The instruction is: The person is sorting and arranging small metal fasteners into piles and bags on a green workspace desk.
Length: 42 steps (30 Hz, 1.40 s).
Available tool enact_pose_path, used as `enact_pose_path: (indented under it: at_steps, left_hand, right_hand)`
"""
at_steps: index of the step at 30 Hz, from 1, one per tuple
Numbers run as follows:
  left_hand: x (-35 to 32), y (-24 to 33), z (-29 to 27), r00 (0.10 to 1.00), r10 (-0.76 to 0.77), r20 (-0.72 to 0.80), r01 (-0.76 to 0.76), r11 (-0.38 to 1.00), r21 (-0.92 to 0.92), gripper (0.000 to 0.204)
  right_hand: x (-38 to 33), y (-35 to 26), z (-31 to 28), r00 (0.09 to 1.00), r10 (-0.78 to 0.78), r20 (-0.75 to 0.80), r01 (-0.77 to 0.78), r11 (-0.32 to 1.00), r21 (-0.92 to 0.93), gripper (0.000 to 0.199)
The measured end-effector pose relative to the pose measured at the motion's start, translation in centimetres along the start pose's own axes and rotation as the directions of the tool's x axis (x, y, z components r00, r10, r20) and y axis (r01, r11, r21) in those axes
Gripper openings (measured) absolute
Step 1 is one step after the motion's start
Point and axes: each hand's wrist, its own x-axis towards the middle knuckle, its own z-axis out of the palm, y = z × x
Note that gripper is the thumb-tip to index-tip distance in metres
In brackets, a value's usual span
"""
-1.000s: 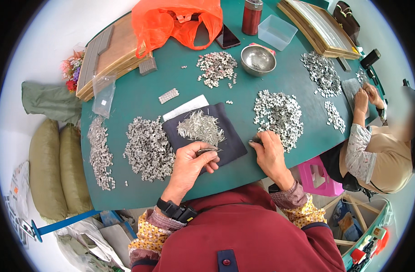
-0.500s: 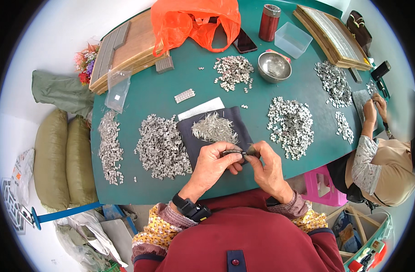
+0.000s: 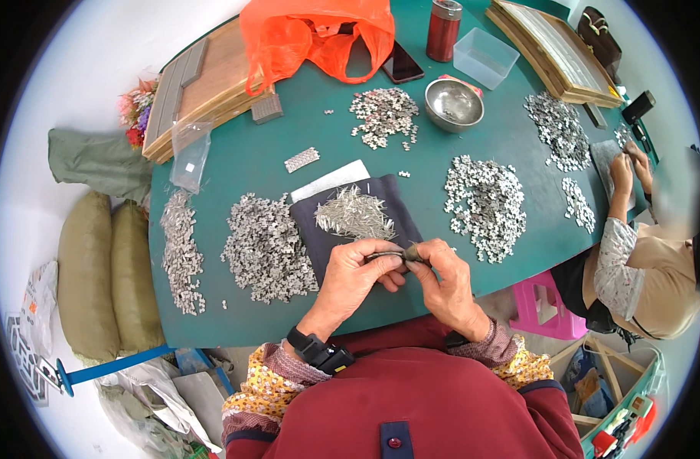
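Observation:
Close together at the table's front edge, my left hand [image 3: 348, 281] and my right hand [image 3: 445, 284] pinch a narrow dark strip [image 3: 386, 254] between thumbs and fingers. Fingertips cover much of the strip, so its exact kind is unclear. Just beyond my hands, a heap of thin silvery pins [image 3: 355, 213] lies on a dark folded cloth [image 3: 405, 205]. A large pile of small grey metal links [image 3: 267, 249] is left of the cloth, and another pile of links [image 3: 484, 208] is to its right. Past a white pad [image 3: 333, 180] sits a small assembled block of links [image 3: 301, 159].
More links [image 3: 181, 256] lie at the left edge. Farther back are an orange plastic bag [image 3: 311, 38], a metal bowl [image 3: 454, 105], a red flask [image 3: 444, 30], a clear box [image 3: 484, 60], a phone [image 3: 403, 63] and wooden trays [image 3: 216, 88]. A co-worker's hands [image 3: 629, 168] work at right.
The whole view has shifted slightly, so the table's things sit a little higher and farther left. My hands keep their pinch on the strip, with small finger movement.

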Motion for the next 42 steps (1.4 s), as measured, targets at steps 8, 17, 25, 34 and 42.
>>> enact_pose_path:
  at_steps: [8,17,25,34,42]
  left_hand:
    - [0.5,-0.6,-0.9,0.999,-0.008,-0.051,0.009,1.0,0.011,0.016]
    - [0.7,-1.1,-0.9,0.999,-0.028,-0.043,0.028,1.0,-0.001,0.017]
    - [0.8,-1.2,-1.0,0.998,-0.04,-0.043,0.04,0.999,0.003,0.017]
    - [1.1,-0.5,-0.9,1.0,-0.026,0.001,0.026,1.0,0.005,0.016]
    - [1.3,1.2,0.8,1.0,0.02,-0.011,-0.021,0.999,-0.032,0.014]
  right_hand:
    - [-0.3,3.5,-5.5,0.975,0.093,-0.202,-0.163,0.916,-0.367,0.01]
    - [-1.6,3.0,-3.3,0.998,0.051,-0.026,-0.054,0.677,-0.734,0.019]
    - [-2.1,3.4,-3.5,0.999,0.047,-0.005,-0.035,0.664,-0.747,0.016]
    - [-1.0,3.7,-3.8,0.983,0.142,-0.114,-0.175,0.911,-0.375,0.013]
    - [1.8,-0.5,-1.0,0.984,0.152,-0.088,-0.159,0.984,-0.084,0.01]
